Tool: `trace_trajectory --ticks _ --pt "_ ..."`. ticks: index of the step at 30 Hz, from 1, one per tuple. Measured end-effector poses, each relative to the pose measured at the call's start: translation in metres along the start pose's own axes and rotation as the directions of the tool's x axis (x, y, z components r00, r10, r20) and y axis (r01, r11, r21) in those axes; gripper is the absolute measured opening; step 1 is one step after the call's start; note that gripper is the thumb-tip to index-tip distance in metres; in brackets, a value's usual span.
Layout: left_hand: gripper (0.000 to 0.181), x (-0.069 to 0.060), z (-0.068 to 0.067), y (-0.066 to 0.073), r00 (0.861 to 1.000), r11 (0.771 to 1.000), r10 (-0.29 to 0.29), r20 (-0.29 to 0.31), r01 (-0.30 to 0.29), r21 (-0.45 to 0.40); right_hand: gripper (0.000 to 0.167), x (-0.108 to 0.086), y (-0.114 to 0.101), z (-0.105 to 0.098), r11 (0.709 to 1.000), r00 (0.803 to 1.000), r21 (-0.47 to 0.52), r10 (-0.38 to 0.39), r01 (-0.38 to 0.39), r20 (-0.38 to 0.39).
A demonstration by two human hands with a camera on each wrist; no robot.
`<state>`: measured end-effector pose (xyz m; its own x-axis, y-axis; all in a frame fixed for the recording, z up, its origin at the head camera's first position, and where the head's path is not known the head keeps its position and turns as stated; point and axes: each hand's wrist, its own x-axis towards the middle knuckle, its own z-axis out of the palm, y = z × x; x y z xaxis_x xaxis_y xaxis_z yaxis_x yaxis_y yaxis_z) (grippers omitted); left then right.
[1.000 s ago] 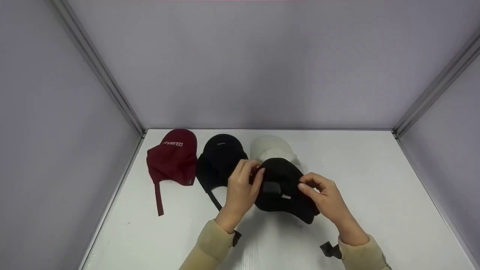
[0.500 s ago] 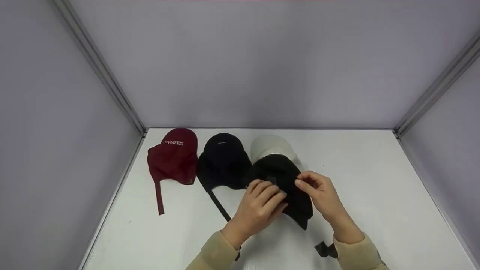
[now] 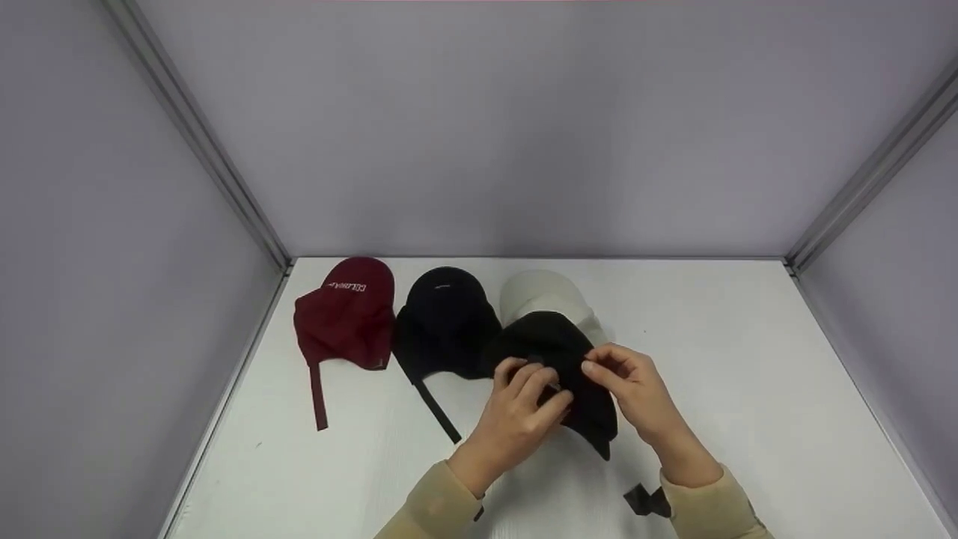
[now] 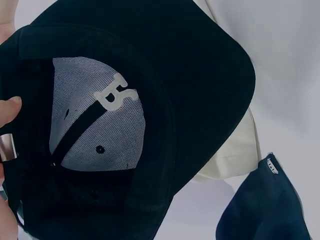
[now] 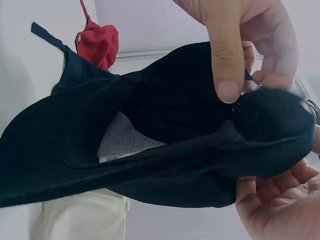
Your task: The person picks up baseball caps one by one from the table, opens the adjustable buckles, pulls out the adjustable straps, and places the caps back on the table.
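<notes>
A black baseball cap (image 3: pixel 550 333) is held up above the table, with its hollow inside showing in both wrist views. My left hand (image 3: pixel 516 419) grips it at the near rear edge, with curled fingers over the band. At the cap's right edge, my right hand (image 3: pixel 636 389) pinches the fabric between thumb and fingers. In the left wrist view the cap (image 4: pixel 210 75) shows a mesh lining and a pale letter patch. In the right wrist view a thumb (image 5: pixel 227 75) lies on the cap's inner band. The fastening at the back is partly hidden by fingers.
Behind the held cap lies a white cap (image 3: pixel 542 288), partly covered. A dark navy cap (image 3: pixel 447 322) with its strap extended lies to the left, and a red cap (image 3: pixel 348 322) beyond it. They rest on a white table (image 3: pixel 748 374) walled by grey panels (image 3: pixel 479 127).
My left hand has moved from the cap's left edge to its near rear part. The black cap has turned and shifted slightly left. My right hand keeps its pinch, drifting slightly left.
</notes>
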<state>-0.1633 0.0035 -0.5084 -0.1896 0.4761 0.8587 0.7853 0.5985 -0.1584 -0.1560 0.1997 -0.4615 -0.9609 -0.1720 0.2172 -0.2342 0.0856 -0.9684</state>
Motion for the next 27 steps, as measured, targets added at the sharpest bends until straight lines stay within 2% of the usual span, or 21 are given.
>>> trace_trajectory --ticks 4,9,12,17,19,21,24,27 --pt "0.009 0.001 -0.003 0.0 0.999 0.999 -0.014 -0.04 0.012 -0.038 0.007 -0.001 0.0 0.0 0.999 0.999 -0.024 -0.027 0.027 0.026" --pt "0.016 0.003 -0.008 0.0 0.996 0.99 -0.049 -0.069 0.039 -0.136 0.006 -0.002 0.001 -0.001 0.996 0.996 -0.053 -0.072 0.075 0.059" --pt "0.018 0.004 -0.012 -0.001 0.995 0.973 -0.081 -0.05 0.068 -0.218 0.005 -0.002 0.001 0.0 0.993 0.993 -0.062 -0.094 0.098 0.068" --pt "0.022 0.007 -0.018 -0.002 0.987 0.929 -0.16 -0.03 0.14 -0.344 0.005 -0.003 0.001 0.001 0.989 0.992 -0.086 -0.117 0.122 0.053" --pt "0.021 0.01 -0.019 -0.001 0.976 0.905 -0.214 -0.045 0.18 -0.386 0.005 -0.003 0.001 0.001 0.986 0.99 -0.097 -0.133 0.137 0.046" --pt "0.016 0.013 -0.021 0.001 0.958 0.873 -0.28 -0.054 0.231 -0.43 0.007 -0.002 0.002 0.002 0.981 0.987 -0.112 -0.155 0.159 0.038" --pt "0.011 0.018 -0.025 0.004 0.926 0.806 -0.375 -0.05 0.3 -0.51 0.01 -0.002 0.002 0.003 0.974 0.982 -0.125 -0.186 0.188 0.024" --pt "0.014 0.022 -0.027 0.007 0.89 0.747 -0.454 -0.046 0.352 -0.563 0.018 -0.003 0.001 0.004 0.965 0.974 -0.131 -0.226 0.227 0.021"
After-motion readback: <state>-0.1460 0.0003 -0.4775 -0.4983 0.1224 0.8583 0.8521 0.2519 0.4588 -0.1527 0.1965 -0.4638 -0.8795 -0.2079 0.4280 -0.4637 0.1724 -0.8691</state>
